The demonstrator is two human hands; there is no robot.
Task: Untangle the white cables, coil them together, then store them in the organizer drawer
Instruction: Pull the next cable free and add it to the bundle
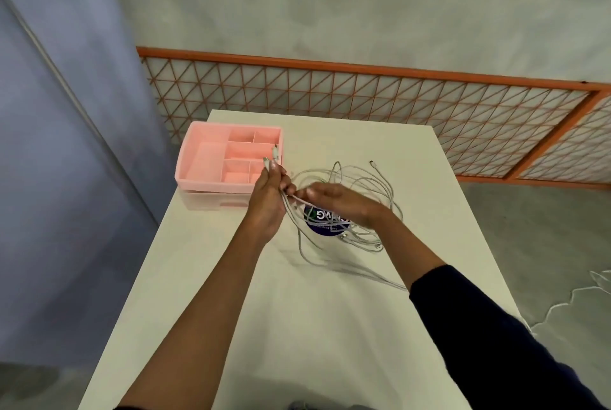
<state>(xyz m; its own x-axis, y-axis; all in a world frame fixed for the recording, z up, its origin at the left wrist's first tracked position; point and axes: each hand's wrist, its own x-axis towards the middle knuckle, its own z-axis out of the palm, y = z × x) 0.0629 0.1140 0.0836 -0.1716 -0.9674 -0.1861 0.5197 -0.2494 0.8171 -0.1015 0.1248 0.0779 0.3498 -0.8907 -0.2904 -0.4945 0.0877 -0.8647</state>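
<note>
White table bears cables; left hand grips plug ends; right hand blurred, grip unclear; advise drawing one strand free slowly.

A white table is centred. An orange-framed grid panel is seen at 12 o'clock behind it. A blue partition is noted at 9 o'clock, grey floor at 3 o'clock.

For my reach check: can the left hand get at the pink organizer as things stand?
Probably yes: the left hand, gripping the white cables, sits right beside the pink organizer, with nothing between them.
</note>
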